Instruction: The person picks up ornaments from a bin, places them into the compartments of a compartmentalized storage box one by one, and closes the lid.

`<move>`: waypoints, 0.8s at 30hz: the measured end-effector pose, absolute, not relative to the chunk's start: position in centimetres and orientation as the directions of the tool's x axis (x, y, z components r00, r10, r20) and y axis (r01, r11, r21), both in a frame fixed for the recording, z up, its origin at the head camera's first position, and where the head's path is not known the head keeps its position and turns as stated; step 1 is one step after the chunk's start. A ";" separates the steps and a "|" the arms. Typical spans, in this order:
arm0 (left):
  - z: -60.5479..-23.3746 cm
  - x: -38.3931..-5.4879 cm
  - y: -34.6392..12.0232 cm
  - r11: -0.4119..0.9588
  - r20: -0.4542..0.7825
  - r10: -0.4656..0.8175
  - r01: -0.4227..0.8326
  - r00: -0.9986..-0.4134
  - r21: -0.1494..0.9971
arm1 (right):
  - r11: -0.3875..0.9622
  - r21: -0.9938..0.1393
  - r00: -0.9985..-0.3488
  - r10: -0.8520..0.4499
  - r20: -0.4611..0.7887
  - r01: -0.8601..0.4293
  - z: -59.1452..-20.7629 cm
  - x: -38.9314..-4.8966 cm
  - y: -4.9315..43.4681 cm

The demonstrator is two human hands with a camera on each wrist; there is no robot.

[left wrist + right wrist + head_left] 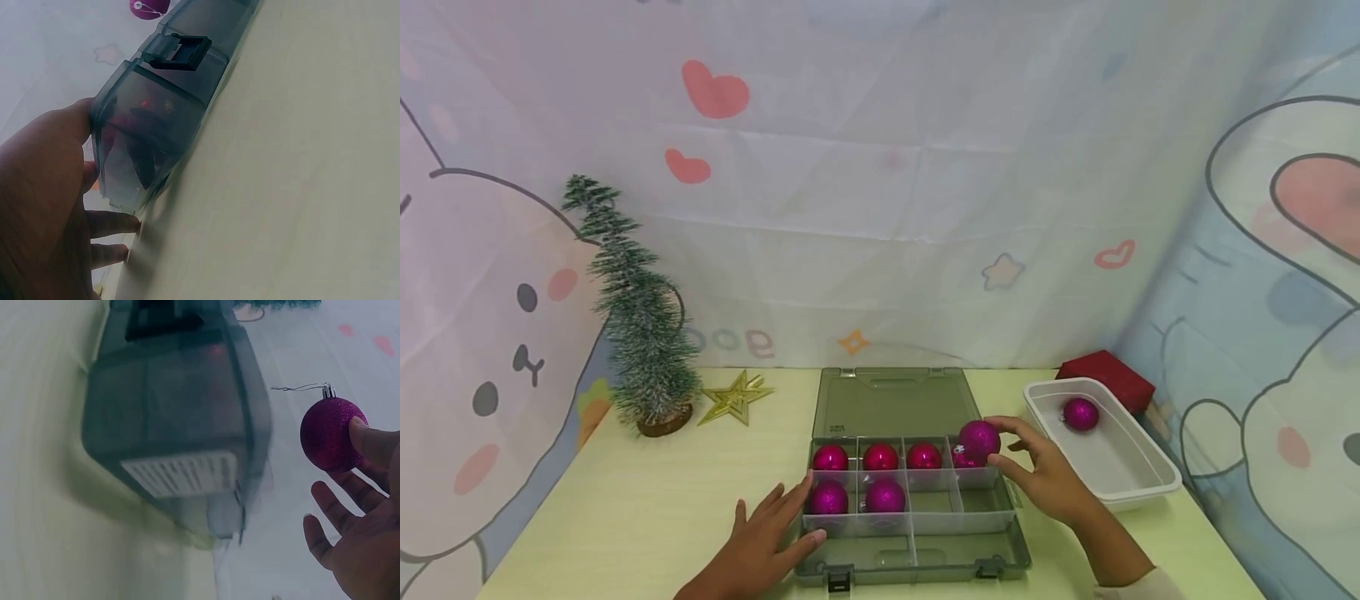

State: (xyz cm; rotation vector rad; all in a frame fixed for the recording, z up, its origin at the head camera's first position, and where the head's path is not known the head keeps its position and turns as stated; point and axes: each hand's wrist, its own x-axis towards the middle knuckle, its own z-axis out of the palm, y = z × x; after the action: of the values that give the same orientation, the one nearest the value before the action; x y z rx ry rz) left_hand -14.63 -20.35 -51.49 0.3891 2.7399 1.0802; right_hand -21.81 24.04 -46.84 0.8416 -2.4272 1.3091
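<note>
My right hand [1048, 475] pinches a purple glitter Christmas ball [980, 437] between thumb and fingers, above the right side of a divided box. In the right wrist view, a wire loop sticks out from the silver cap of this purple ball [334, 434]. The grey translucent box [966, 575] lies with its lid [891, 404] folded back. Several shiny pink-red balls [880, 457] fill its back row, the rightmost partly hidden by the held ball. Two purple glitter balls [885, 496] sit in the left compartments of the middle row. My left hand [760, 542] rests against the box's left side, fingers extended.
Right of the box stands a white tray [1105, 492] with one purple ball [1081, 414] inside. A dark red object [1108, 379] lies behind the tray. At the back left are a small artificial Christmas tree [647, 350] and a gold star [737, 398]. A printed cloth [880, 208] hangs behind the table.
</note>
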 end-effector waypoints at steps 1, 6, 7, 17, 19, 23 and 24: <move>-51.5 -14.6 -20.3 0.704 -0.062 0.303 0.179 -0.951 0.688 | 0.432 -0.673 -0.799 -0.369 0.474 -0.600 -47.0 -21.7 23.7; -51.6 -14.7 -20.3 0.709 -0.062 0.304 0.182 -0.951 0.681 | 0.422 -0.680 -0.798 -0.386 0.463 -0.599 -47.7 -21.4 22.4; -51.6 -14.8 -20.3 0.710 -0.063 0.302 0.180 -0.951 0.680 | 0.414 -0.689 -0.800 -0.392 0.455 -0.595 -47.8 -21.3 22.1; -51.5 -14.7 -20.3 0.706 -0.068 0.296 0.170 -0.953 0.687 | 0.390 -0.660 -0.758 -0.454 0.468 -0.642 -49.2 -20.8 20.3; -51.4 -14.6 -20.2 0.703 -0.069 0.299 0.171 -0.952 0.691 | 0.404 -0.627 -0.741 -0.454 0.495 -0.667 -49.5 -20.7 20.1; -51.4 -14.6 -20.2 0.704 -0.063 0.301 0.177 -0.952 0.688 | 0.464 -0.599 -0.756 -0.449 0.476 -0.653 -49.9 -20.5 19.9; -51.4 -14.6 -20.2 0.707 -0.063 0.301 0.178 -0.952 0.685 | 0.477 -0.596 -0.762 -0.452 0.463 -0.646 -49.9 -20.4 19.8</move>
State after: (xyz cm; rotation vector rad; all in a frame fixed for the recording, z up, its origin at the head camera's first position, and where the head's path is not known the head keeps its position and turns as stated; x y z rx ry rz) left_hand -14.61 -20.21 -51.38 0.3883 2.7432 1.0740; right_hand -20.42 19.82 -49.91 0.9419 -2.4834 1.1579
